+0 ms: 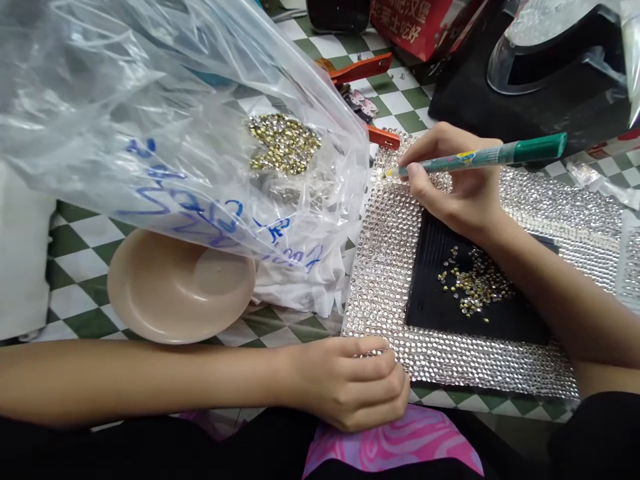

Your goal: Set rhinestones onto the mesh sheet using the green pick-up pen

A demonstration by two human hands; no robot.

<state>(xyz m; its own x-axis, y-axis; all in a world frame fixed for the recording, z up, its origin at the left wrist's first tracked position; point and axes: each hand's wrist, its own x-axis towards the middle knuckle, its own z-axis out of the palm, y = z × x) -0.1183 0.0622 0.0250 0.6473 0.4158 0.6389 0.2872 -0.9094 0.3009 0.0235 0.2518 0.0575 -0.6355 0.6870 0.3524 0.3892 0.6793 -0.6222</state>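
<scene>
My right hand pinches a slim pen with a green end and a clear barrel. Its pale yellow tip meets the upper left part of a panel covered in rows of silver rhinestones. On the panel, under my right forearm, lies a black ridged tray. Loose gold-backed rhinestones are heaped in it. My left hand is closed at the panel's near left corner, fingers curled under; what they grip, if anything, is hidden.
A clear plastic bag with blue writing holds more gold rhinestones. Below it stands a beige bowl. Orange-handled pliers or clippers lie beyond the bag. A black holder and a red package stand at the back.
</scene>
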